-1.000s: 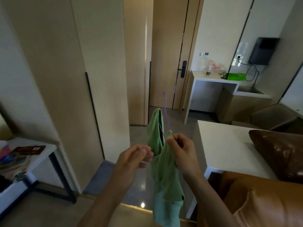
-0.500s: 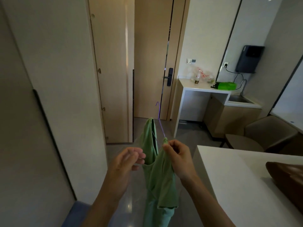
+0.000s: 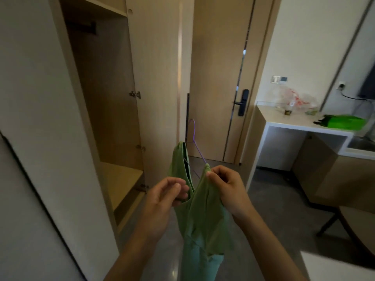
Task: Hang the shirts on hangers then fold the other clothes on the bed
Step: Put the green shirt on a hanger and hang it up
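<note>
Pale wood fills the background: a wardrobe at the left stands open, its shelf lit inside, and a closed door with a black lock is seen behind. At the right, a white desk carries a green bag, a crumpled plastic bag and a small jar.

A green shirt is held up in mid-air at the centre, above the grey floor and just beside the wardrobe's open side. It is draped on a purple hanger, whose hook rises above the fabric. One shoulder of the shirt is pinched by the right grip between thumb and forefinger, right where the wire leaves the cloth. The neckline edge is pinched by the left grip, fingers curled. The rest of the shirt hangs down between the forearms.
</note>
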Demonstrator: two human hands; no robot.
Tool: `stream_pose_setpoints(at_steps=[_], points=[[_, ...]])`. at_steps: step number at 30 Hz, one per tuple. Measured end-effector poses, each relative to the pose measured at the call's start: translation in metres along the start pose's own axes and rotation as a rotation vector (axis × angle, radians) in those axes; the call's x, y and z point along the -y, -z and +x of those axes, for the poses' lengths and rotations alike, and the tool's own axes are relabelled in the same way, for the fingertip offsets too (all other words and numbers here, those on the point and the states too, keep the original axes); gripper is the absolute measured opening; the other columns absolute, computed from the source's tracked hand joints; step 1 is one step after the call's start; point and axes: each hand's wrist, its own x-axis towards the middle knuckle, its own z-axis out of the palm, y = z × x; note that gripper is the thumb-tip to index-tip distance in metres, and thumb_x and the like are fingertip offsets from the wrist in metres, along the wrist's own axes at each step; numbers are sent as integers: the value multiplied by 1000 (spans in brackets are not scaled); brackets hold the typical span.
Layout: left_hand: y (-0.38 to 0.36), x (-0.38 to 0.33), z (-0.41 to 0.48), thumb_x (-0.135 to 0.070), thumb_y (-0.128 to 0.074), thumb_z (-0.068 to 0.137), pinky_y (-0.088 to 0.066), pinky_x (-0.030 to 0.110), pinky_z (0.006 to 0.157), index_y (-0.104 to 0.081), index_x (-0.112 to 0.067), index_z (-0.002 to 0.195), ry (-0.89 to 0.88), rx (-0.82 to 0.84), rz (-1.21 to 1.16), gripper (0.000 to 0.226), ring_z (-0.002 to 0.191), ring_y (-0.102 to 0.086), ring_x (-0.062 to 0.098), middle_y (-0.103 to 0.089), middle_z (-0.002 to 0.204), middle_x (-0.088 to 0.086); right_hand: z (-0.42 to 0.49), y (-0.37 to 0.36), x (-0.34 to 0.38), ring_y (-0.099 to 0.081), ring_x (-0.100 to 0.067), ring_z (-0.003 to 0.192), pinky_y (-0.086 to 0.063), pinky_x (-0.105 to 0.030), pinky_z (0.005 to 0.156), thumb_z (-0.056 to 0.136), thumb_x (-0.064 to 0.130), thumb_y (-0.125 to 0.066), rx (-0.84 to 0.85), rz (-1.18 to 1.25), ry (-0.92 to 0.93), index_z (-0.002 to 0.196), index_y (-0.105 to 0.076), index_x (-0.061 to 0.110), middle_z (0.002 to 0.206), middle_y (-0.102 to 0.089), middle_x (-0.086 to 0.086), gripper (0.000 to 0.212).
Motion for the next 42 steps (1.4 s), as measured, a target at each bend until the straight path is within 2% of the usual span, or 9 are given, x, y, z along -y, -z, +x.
stream_pose_setpoints(at_steps=[3, 8, 14, 19, 26, 29, 35, 39, 42], points=[[-7, 6, 72, -28, -59, 96, -53, 35, 81, -69, -10, 102, -17, -93, 9, 21, 91, -69, 22, -75, 94, 4, 87, -3, -20, -52, -14, 61, -45, -27, 57, 99, 14, -61, 111, 33, 20, 77, -61, 4, 65, -53, -3, 24], [-9, -1, 187, -15, -48, 102, -52, 37, 85, -69, -9, 103, -13, -269, 24, 22, 94, -68, 22, -75, 95, 4, 232, -17, -37, -50, -12, 61, -43, -22, 57, 98, 18, -62, 282, 20, 79, 83, -58, -9, 68, -51, -7, 31], [12, -10, 314, -11, -49, 100, -48, 34, 78, -69, -5, 100, -69, -441, 30, 21, 86, -67, 19, -75, 93, 7, 392, -61, -36, -53, -17, 62, -43, -32, 59, 97, 17, -63, 413, 68, 124, 86, -63, -6, 68, -56, -8, 26], [54, -8, 422, -12, -50, 100, -48, 33, 77, -70, -8, 101, -116, -528, 44, 21, 86, -68, 18, -75, 91, 5, 519, -117, -31, -48, -17, 61, -39, -29, 57, 99, 22, -62, 519, 65, 183, 85, -65, 2, 67, -53, -5, 25], [138, -20, 569, -15, -52, 100, -49, 35, 80, -71, -10, 100, -177, -602, 55, 20, 91, -68, 22, -76, 95, 8, 679, -224, -11, -45, -19, 66, -34, -32, 61, 98, 21, -64, 590, 169, 276, 85, -62, -8, 70, -52, -11, 32], [166, -36, 617, -17, -58, 98, -47, 30, 74, -69, -4, 99, -206, -619, 52, 16, 85, -66, 20, -75, 92, 10, 734, -263, 13, -46, -18, 65, -35, -28, 56, 98, 15, -63, 597, 210, 278, 78, -63, -1, 69, -53, -10, 25], [225, -66, 708, -9, -49, 100, -47, 22, 67, -67, -8, 96, -237, -656, 149, 18, 81, -65, 17, -73, 89, 6, 848, -347, 68, -54, -16, 59, -41, -25, 55, 97, 17, -63, 627, 293, 282, 75, -65, 10, 67, -59, -7, 24], [258, -81, 756, -11, -49, 101, -47, 28, 69, -67, -11, 95, -259, -727, 213, 19, 80, -66, 18, -73, 91, 8, 909, -401, 90, -47, -13, 57, -36, -24, 52, 96, 22, -65, 653, 291, 318, 80, -66, 10, 67, -54, -7, 20], [276, -97, 791, -11, -48, 101, -46, 29, 68, -66, -11, 94, -286, -806, 236, 19, 80, -65, 19, -72, 90, 8, 949, -441, 102, -47, -10, 52, -37, -23, 53, 96, 23, -66, 668, 301, 308, 74, -64, 13, 63, -53, -2, 24]])
